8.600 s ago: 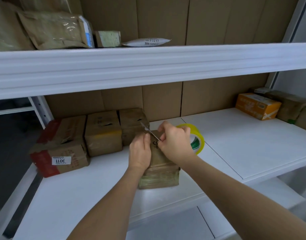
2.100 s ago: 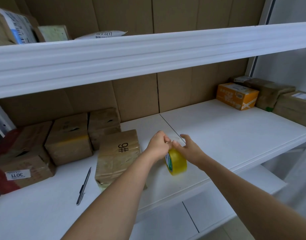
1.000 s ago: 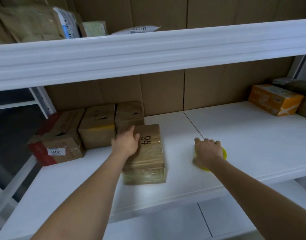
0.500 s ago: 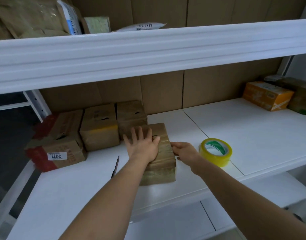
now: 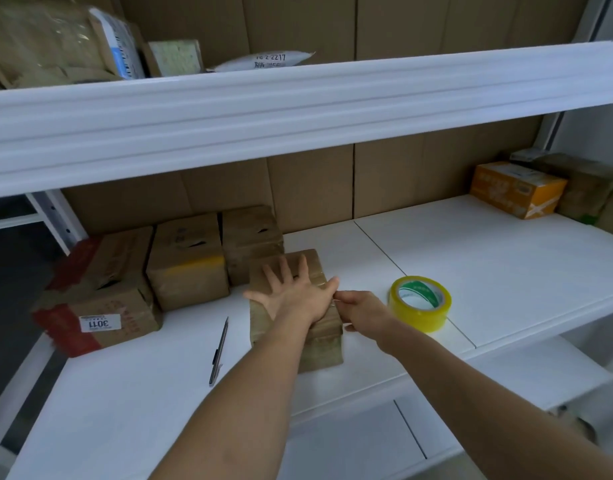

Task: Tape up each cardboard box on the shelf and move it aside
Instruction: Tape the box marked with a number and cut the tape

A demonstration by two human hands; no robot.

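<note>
A small taped cardboard box (image 5: 324,344) lies on the white shelf (image 5: 471,271) in front of me. My left hand (image 5: 296,296) rests flat on its top with the fingers spread. Against the box's right side, my right hand (image 5: 362,311) has its fingers curled; whether it pinches tape there is unclear. A yellow tape roll (image 5: 419,303) lies flat on the shelf just right of that hand. A pen (image 5: 219,351) lies left of the box.
Three more cardboard boxes (image 5: 187,261) stand in a row behind and left, the leftmost (image 5: 97,299) with a red band and a label. An orange box (image 5: 516,188) and brown parcels (image 5: 589,185) sit at the far right. The upper shelf (image 5: 298,109) overhangs closely.
My left hand stays flat on the box top. My right hand, off the tape roll since a second ago, has closed its fingers at the box's right side. The view shifted slightly.
</note>
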